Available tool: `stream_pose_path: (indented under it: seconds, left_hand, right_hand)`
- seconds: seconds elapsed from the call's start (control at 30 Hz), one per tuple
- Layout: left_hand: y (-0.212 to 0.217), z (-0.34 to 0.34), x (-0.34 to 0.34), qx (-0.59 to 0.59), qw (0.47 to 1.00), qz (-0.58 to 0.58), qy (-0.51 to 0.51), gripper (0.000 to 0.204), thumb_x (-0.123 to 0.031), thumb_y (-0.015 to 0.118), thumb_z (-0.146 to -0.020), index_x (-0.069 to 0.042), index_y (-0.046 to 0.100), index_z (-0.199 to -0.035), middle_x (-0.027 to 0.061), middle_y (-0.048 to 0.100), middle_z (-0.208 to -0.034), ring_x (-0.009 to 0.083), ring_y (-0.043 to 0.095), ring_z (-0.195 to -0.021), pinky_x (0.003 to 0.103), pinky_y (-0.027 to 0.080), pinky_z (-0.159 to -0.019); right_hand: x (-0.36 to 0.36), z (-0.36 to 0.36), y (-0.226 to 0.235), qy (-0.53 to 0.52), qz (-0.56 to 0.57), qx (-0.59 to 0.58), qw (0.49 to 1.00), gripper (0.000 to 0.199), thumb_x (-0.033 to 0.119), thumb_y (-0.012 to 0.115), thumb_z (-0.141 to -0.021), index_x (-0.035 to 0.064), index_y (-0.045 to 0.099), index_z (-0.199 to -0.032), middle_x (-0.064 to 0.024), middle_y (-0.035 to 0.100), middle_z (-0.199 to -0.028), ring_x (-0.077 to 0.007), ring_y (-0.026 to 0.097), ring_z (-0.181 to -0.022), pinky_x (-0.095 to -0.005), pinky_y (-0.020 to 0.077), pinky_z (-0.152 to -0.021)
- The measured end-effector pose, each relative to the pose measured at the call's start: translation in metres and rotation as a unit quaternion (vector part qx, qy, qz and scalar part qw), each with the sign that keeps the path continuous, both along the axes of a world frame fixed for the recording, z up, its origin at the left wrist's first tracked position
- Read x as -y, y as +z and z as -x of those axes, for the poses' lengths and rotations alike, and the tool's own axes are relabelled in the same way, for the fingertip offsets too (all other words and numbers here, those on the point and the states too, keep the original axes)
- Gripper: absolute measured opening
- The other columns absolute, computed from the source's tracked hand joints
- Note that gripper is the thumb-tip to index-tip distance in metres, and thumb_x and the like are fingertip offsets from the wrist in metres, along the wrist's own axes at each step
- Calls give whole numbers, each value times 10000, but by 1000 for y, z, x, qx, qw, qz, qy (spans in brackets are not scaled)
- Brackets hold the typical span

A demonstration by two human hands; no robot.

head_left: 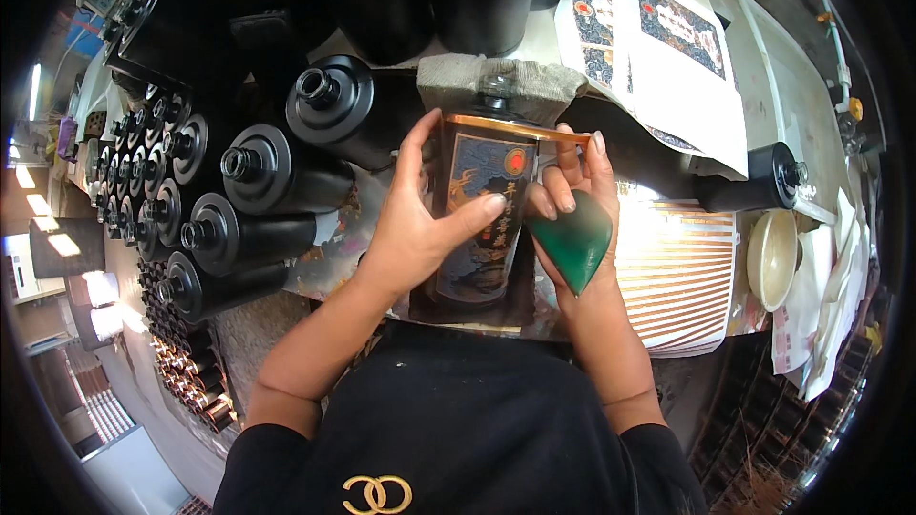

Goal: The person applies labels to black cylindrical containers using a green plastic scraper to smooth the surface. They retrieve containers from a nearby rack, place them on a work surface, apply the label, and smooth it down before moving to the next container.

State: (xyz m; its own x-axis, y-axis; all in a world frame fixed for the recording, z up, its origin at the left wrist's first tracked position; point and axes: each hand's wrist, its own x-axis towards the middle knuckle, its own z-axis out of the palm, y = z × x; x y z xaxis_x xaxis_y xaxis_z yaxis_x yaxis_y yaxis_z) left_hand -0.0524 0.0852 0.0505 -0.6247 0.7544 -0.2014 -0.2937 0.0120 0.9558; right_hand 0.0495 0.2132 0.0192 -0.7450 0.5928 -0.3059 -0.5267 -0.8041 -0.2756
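A black bottle (pixel 474 277) with a dark blue and gold picture panel lies in front of me, its neck pointing away. My left hand (pixel 412 229) is closed round its left side, the thumb pressed on the front. Across the bottle's shoulder runs a thin gold strip (pixel 510 127). At the strip's right end, the fingertips of my right hand (pixel 599 179) pinch it. Tucked in that same hand is a green pointed scraper (pixel 575 243), its tip toward me. The neck rests by a grey padded block (pixel 447 84).
Several black bottles (pixel 277 167) lie stacked at the left, necks toward me. Right of my hands lies a sheet of gold strips (pixel 682 296). Printed label sheets (pixel 682 95) rest at the back right. A pale bowl (pixel 771 257) and another black bottle (pixel 759 181) are farther right.
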Motion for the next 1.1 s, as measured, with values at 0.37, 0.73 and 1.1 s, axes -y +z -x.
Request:
stream_pose_path:
  seconds: [0.37, 0.73, 1.1]
  left_hand:
    - [2, 8, 3, -169, 981, -73, 57, 654, -134, 616, -892, -16, 241, -1415, 186, 387, -1353, 251, 385, -1278, 373, 333, -1064]
    - [-4, 8, 4, -403, 912, 25, 77, 511, -202, 550, -937, -11, 376, -1378, 161, 517, -1280, 288, 476, -1228, 417, 334, -1037]
    - [10, -10, 3, -454, 889, 33, 51, 877, -245, 805, -695, -54, 343, -1415, 151, 433, -1355, 328, 328, -1332, 435, 232, -1093]
  right_hand:
    - [6, 3, -2, -2, -38, 18, 999, 214, 242, 461, -992, 79, 599, -1001, -74, 672, -1045, -53, 414, -479, -195, 357, -463]
    - [7, 3, -3, -1, -27, 24, 999, 201, 232, 457, -991, 86, 594, -1006, -75, 667, -1054, -57, 411, -475, -192, 366, -471]
    - [1, 0, -5, 16, -17, -9, 1000, 173, 227, 456, -981, 100, 561, -1034, -108, 659, -1094, -68, 432, -502, -207, 376, -492]
